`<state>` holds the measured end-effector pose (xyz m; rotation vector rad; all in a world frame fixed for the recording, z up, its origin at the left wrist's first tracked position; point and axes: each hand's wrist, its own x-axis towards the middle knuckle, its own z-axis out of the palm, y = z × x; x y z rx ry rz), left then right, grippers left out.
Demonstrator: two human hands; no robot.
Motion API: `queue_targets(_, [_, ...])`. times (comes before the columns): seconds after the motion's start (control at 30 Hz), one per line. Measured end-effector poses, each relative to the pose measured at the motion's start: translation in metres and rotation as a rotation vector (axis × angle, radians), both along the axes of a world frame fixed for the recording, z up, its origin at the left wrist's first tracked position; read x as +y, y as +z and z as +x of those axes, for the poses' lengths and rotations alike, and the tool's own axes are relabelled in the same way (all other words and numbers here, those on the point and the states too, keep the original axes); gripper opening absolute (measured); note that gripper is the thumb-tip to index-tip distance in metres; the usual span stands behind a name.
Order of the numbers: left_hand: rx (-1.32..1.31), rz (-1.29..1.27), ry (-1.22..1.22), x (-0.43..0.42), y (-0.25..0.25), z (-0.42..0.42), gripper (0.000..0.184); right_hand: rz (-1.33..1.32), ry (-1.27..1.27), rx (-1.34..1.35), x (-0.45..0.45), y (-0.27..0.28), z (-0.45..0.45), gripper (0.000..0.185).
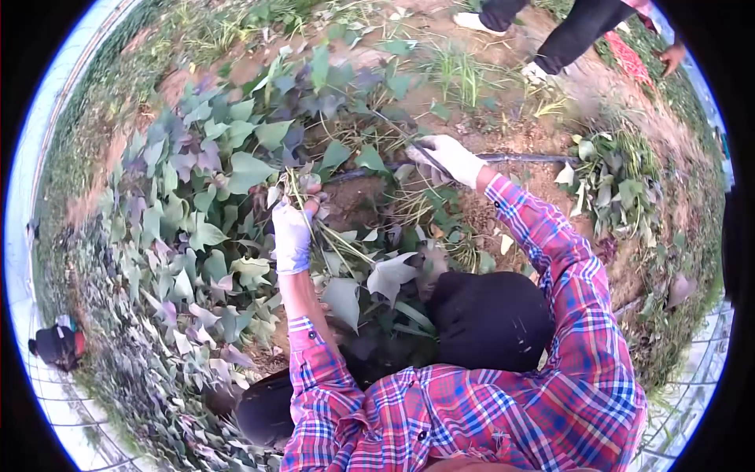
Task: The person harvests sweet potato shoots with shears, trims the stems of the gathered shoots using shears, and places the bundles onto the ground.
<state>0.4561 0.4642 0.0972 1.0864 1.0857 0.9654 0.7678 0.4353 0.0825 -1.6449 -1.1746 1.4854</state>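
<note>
My left hand (pixel 292 232), in a white glove, is closed around several thin green vine stems (pixel 340 245) whose broad leaves hang down to the right. My right hand (pixel 447 160), gloved too, is closed on a thin dark tool (pixel 435 163) that slants up and left toward the plants. Heart-shaped green and purple leaves (pixel 250 171) crowd the ground left of and beyond my left hand. Brown soil (pixel 358 206) shows between the two hands, and a black hose (pixel 527 158) runs across it behind my right wrist.
Another person's dark-trousered legs (pixel 582 35) and a hand (pixel 672 59) are at the upper right, near a red net bag (pixel 627 57). A heap of cut vines (pixel 617 177) lies at right. Someone else crouches (pixel 57 346) at the far left. My dark-clad knee (pixel 491 321) is below my hands.
</note>
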Motion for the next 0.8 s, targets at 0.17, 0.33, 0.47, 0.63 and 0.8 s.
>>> queue_targets(0.17, [-0.009, -0.053, 0.057, 0.001, -0.012, -0.014, 0.036, 0.125, 0.337, -0.682, 0.072, -0.063, -0.04, 0.046])
queue_targets(0.33, [-0.018, -0.125, 0.01, 0.017, -0.035, -0.008, 0.033, 0.224, 0.407, -0.782, 0.056, -0.11, -0.052, 0.038])
queue_targets(0.47, [-0.011, -0.063, -0.081, 0.047, -0.036, 0.02, 0.035, 0.198, 0.342, -0.633, 0.058, -0.117, -0.041, 0.037])
queue_targets(0.63, [0.166, 0.143, -0.277, 0.14, -0.098, 0.064, 0.022, -0.26, 0.003, 0.479, 0.048, -0.082, -0.033, 0.061])
queue_targets(0.8, [1.194, 0.341, -0.355, 0.194, -0.153, 0.073, 0.025, -0.324, -0.133, 0.816, 0.058, -0.061, -0.049, 0.071])
